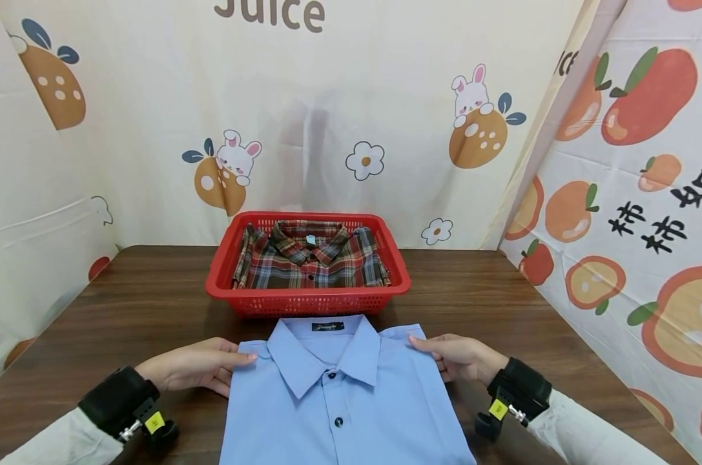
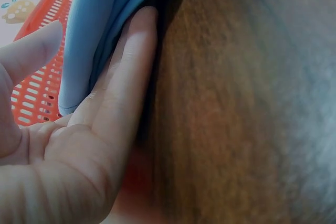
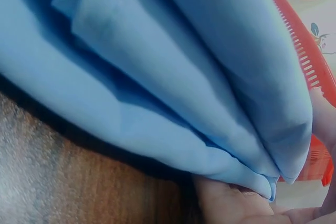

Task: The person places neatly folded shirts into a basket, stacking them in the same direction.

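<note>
Left hand (image 1: 196, 370) and right hand (image 1: 456, 356) are lying well apart, one at each shoulder of the folded blue shirt (image 1: 341, 400), which is lying between them on the near part of the table (image 1: 141, 303). Left: fingers are sliding under the folded edge, thumb on top, pinching the layers; the left wrist view is showing the fingers (image 2: 126, 77) flat against the wood beneath the cloth. Right: thumb and fingers are likewise clamping the opposite shoulder edge; the right wrist view is showing stacked folds of blue cloth with a bit of palm below. Judgement: a grip at both shoulders is keeping the folds stacked and the collar square, so the bundle would hold its shape if lifted.

Just beyond the hands, touching or nearly touching the collar, a red basket (image 1: 223, 258) is sitting. Inside it a folded plaid shirt (image 1: 310, 261) is lying collar-up, filling most of the floor.

The surface is dark wood-grain. Cream sheets printed with oranges, rabbits and flowers are hanging behind and to both sides. Black wrist bands, white sleeves.
</note>
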Demonstrator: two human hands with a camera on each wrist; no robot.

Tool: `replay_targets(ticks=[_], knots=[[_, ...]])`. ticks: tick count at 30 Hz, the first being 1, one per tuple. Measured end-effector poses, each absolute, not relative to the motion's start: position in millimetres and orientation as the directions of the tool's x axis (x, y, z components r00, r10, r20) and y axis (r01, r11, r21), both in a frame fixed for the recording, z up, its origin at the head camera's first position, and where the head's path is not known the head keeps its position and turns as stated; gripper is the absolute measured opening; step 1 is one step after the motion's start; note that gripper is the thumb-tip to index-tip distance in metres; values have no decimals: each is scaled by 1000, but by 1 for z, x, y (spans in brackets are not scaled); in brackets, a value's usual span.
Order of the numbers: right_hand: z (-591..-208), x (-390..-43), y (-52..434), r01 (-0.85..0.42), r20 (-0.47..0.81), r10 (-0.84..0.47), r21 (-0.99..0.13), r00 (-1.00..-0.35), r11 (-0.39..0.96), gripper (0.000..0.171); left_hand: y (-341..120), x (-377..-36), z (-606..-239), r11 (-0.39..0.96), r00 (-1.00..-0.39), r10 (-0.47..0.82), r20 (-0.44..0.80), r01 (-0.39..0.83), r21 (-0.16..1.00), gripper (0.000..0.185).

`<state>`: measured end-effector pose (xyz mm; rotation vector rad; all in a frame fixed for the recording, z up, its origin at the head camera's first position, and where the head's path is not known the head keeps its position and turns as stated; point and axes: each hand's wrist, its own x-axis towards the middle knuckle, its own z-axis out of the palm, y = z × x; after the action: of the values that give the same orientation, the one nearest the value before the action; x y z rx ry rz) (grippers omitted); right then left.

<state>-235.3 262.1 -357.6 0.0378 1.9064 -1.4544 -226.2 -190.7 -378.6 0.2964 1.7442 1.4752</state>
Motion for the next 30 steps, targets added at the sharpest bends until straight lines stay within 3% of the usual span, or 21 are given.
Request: replay_targets(ticks=[6, 16, 25, 30], knots=[[-357, -234, 262, 437, -546, -398, -834, -737, 336, 34, -191, -223, -379, 281, -628, 654, -423, -317, 906, 46], [-359, -234, 262, 442, -550, -379, -831, -744, 338, 41, -190, -218, -377, 268, -623, 661, -418, -324, 907, 52], [-360, -230, 267, 452, -565, -439, -824, -699, 342, 28, -189, -212, -381, 254, -602, 682, -415, -336, 907, 51], [-361, -227, 270, 461, -576, -448, -817, -684, 346, 31, -190, -211, -381, 232, -590, 696, -410, -355, 905, 48]])
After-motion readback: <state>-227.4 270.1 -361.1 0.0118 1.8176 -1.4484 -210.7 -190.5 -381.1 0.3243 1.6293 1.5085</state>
